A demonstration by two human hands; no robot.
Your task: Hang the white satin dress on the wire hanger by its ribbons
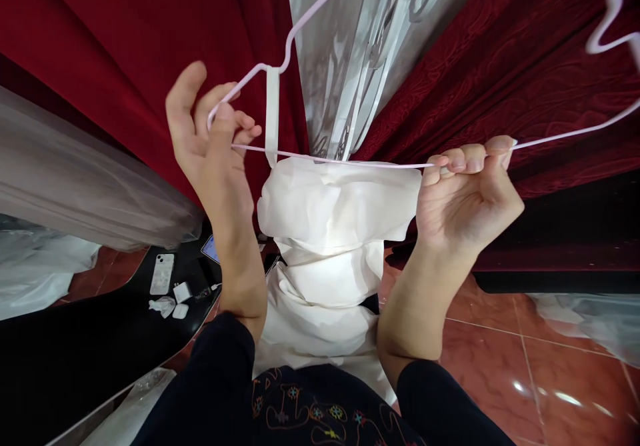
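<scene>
A pale pink wire hanger stretches across the head view, its upper part running out of the frame. My left hand pinches the hanger's left corner between thumb and fingers, the forefinger raised. My right hand has its fingers curled over the thin lower bar. A white dress hangs in front of me between my forearms, and one of its straps loops over the hanger's left notch. The dress top lies just below the bar, and its lower folds reach my lap.
Dark red curtains and a clear plastic garment cover hang ahead. At the left, a black table holds a phone, a white charger and small items. Reddish floor tiles show at the right.
</scene>
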